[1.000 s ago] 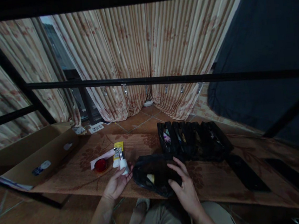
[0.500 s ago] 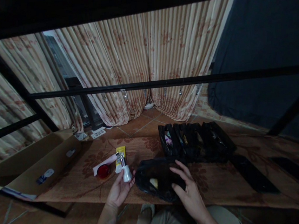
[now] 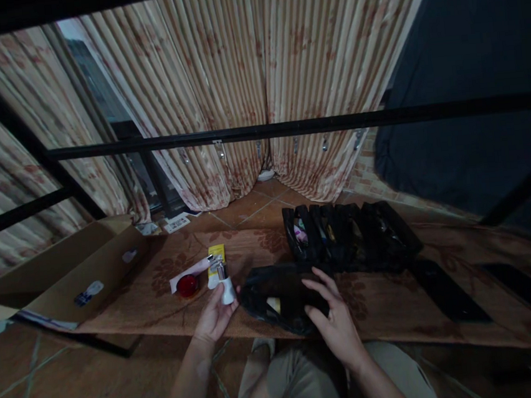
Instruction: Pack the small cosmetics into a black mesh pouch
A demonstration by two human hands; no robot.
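Note:
In my left hand (image 3: 217,316) is a small white bottle (image 3: 228,290) with a shiny silver top, gripped upright between thumb and fingers. Just right of it lies a black see-through bag (image 3: 256,294), its mouth facing up, with a small pale yellowish item (image 3: 274,304) inside. My right hand (image 3: 333,314) rests over the right end of this bag, thumb and fingers spread apart. Beyond the bottle are a yellow packet (image 3: 217,252), a white tube (image 3: 192,272) and a round red container (image 3: 188,286).
Several filled black bags (image 3: 351,237) stand in a row behind my right hand. Flat black pieces (image 3: 450,291) lie to the right. An open cardboard box (image 3: 108,273) sits at the left end of the cloth-covered table (image 3: 149,310). A black metal bar (image 3: 240,134) crosses beyond.
The view has tipped downward, so everything sits higher in the picture. Both hands keep nearly the same places: the left still with the bottle, the right still at the black bag.

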